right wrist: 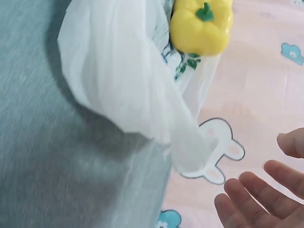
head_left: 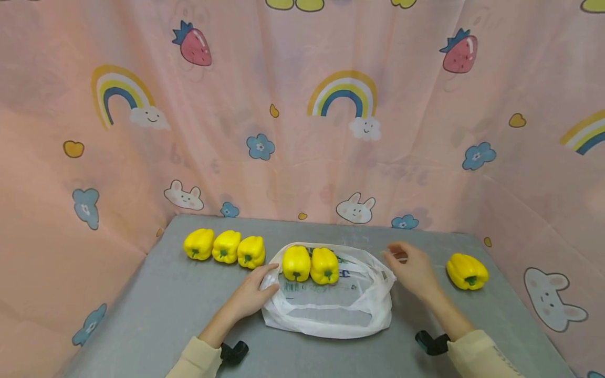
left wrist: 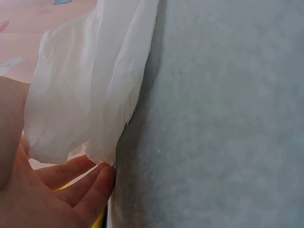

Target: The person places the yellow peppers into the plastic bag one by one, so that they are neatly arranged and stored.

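Note:
A white plastic bag (head_left: 326, 329) lies on the grey table with its mouth spread wide. Two yellow bell peppers (head_left: 296, 264) sit side by side inside it at the back left. My left hand (head_left: 250, 294) touches the bag's left rim, thumb and fingers apart around the plastic. In the left wrist view, the fingertips (left wrist: 102, 183) meet the lower edge of the white plastic. To the right of the bag, my right hand (head_left: 415, 273) is raised with loosely bent fingers. The right wrist view shows a gap between those fingers (right wrist: 256, 194) and the bag's corner.
Three yellow bell peppers (head_left: 227, 247) stand in a row at the table's back left. A single yellow bell pepper (head_left: 467, 271) lies on the right side. A pink printed curtain (head_left: 293, 173) encloses the table (head_left: 142, 315) at the back and sides.

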### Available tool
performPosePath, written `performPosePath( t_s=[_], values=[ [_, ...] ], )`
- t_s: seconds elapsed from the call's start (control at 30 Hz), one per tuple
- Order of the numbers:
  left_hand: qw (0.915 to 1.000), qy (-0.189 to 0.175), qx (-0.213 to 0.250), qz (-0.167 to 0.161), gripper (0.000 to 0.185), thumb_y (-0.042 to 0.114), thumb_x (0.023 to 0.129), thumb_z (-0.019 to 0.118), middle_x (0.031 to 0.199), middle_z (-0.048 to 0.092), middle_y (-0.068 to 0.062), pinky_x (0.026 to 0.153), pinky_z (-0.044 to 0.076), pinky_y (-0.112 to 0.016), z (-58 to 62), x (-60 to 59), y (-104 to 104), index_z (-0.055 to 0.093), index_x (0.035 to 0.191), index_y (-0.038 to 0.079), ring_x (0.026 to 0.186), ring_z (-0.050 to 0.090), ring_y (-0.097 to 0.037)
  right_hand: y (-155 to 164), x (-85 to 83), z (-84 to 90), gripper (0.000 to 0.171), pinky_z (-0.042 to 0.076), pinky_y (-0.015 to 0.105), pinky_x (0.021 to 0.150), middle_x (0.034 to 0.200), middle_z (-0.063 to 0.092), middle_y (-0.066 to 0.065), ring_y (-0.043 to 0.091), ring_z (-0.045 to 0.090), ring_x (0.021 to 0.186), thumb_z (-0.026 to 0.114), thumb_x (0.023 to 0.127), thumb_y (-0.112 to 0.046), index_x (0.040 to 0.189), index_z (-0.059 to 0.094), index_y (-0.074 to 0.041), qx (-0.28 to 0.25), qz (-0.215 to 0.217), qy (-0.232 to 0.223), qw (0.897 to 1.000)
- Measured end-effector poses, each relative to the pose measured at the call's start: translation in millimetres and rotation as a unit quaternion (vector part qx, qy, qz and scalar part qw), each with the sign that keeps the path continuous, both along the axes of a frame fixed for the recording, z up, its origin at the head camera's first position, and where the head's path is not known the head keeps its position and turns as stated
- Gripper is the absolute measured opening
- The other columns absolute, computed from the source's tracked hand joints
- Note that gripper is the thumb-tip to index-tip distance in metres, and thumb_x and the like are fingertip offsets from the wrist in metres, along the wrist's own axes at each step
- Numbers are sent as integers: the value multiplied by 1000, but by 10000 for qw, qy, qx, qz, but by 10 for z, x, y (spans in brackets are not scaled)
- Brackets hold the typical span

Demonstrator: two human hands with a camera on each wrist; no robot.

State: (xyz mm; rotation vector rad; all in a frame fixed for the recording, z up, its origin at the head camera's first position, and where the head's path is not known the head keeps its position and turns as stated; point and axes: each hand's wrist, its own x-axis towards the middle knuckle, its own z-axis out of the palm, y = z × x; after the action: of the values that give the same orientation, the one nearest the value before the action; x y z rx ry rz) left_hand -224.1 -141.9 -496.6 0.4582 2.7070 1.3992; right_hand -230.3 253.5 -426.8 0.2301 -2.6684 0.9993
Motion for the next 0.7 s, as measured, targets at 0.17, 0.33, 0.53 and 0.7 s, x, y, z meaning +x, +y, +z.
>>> performPosePath(
  t_s=[0.17, 0.33, 0.53, 0.7],
  values=[
    [10000, 9, 18, -18, 53, 24, 99, 65, 151, 47, -18, 114, 30, -64, 15, 0, 1, 51, 149, 11, 141, 40, -40, 134, 7, -10, 40, 55, 54, 89, 115, 68, 23, 38, 65, 103, 62, 102, -28, 124, 64, 6, 83, -113, -29, 9999],
    [10000, 24, 3, -6, 53, 24, 99, 65, 151, 47, -18, 114, 31, -63, 15, -1, -4, 51, 148, 11, 141, 40, -40, 253, 45, 24, 48, 54, 56, 89, 121, 65, 24, 39, 64, 107, 59, 103, -36, 129, 62, 4, 247, -305, -343, 9986],
    [10000, -42, -47, 43, 53, 25, 99, 65, 151, 47, -16, 114, 30, -64, 15, 12, -12, 51, 149, 13, 141, 40, -39, 454, 55, -31, 52, 53, 58, 89, 122, 63, 26, 41, 62, 107, 55, 105, -39, 130, 60, 6, 331, -421, -375, 9979],
    [10000, -24, -42, -6, 53, 25, 99, 65, 152, 47, -16, 114, 30, -64, 9, 4, -5, 51, 149, 13, 142, 40, -39, 651, 86, -111, 48, 53, 60, 86, 120, 64, 28, 43, 63, 103, 57, 104, -36, 128, 61, 7, 446, -632, -100, 9970]
  ],
)
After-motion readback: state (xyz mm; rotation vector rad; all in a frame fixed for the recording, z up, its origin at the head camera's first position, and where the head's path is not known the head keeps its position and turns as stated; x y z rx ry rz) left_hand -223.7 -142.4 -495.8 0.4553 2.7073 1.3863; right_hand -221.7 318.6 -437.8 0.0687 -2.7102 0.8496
